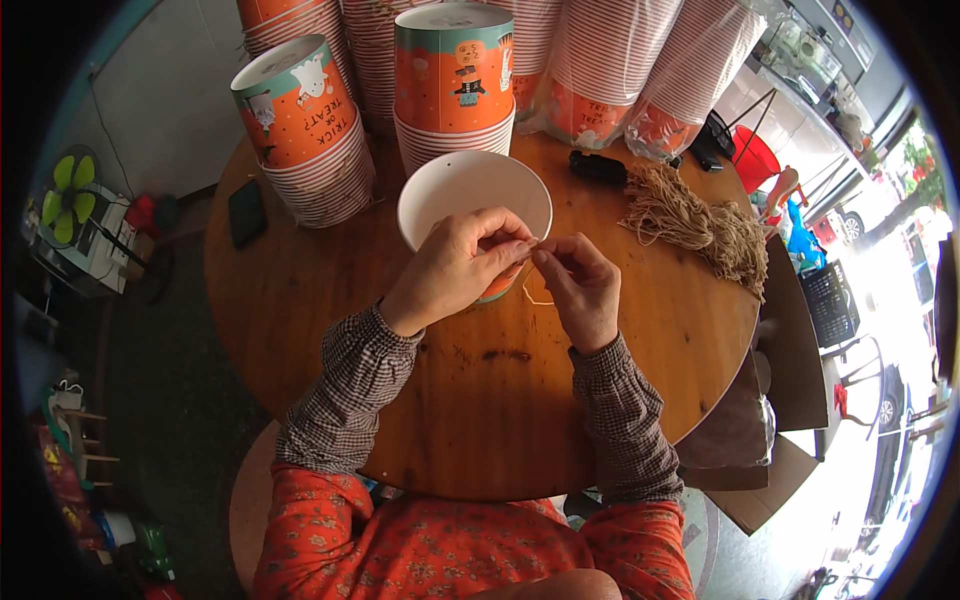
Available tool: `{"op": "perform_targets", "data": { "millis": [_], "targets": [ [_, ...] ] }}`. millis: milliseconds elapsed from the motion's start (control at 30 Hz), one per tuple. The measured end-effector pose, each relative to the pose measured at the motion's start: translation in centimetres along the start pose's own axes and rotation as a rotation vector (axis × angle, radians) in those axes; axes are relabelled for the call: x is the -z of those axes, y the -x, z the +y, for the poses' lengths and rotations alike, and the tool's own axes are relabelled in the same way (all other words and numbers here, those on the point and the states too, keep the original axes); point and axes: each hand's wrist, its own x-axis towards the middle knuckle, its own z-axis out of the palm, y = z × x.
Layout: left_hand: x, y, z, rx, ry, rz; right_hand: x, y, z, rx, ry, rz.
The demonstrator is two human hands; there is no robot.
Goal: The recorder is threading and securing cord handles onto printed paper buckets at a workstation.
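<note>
The paper bucket (pixel 474 195) sits on the round wooden table (pixel 330 330). Just in front of it, the left hand (pixel 455 268) and right hand (pixel 580 285) pinch a thin string (pixel 537 295), probably tying a handle. Next, thread it carefully through the bucket's small hole.

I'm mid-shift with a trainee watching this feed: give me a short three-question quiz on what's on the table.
1. True or false: the paper bucket by the hands lies with its white inside facing the camera.
2. What do the left hand and right hand pinch between them? A) thin tan string B) scissors C) a lid
3. On which side of the round table does the bundle of tan cords lie?

Key: 1 true; 2 A; 3 the person's right.
</note>
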Motion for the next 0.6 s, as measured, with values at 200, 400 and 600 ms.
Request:
{"op": "perform_targets", "data": {
  "millis": [200,400,600],
  "targets": [
    [0.2,0.1,-0.6,-0.143,-0.035,-0.009,0.2,0.0,-0.8,-0.040,-0.065,0.059],
    [0.7,0.3,-0.2,-0.114,-0.317,-0.008,0.5,0.0,-0.7,-0.025,-0.087,0.083],
    [1.5,0.5,0.1,0.026,-0.329,-0.068,0.3,-0.1,-0.7,-0.010,-0.053,0.107]
  ]
}}
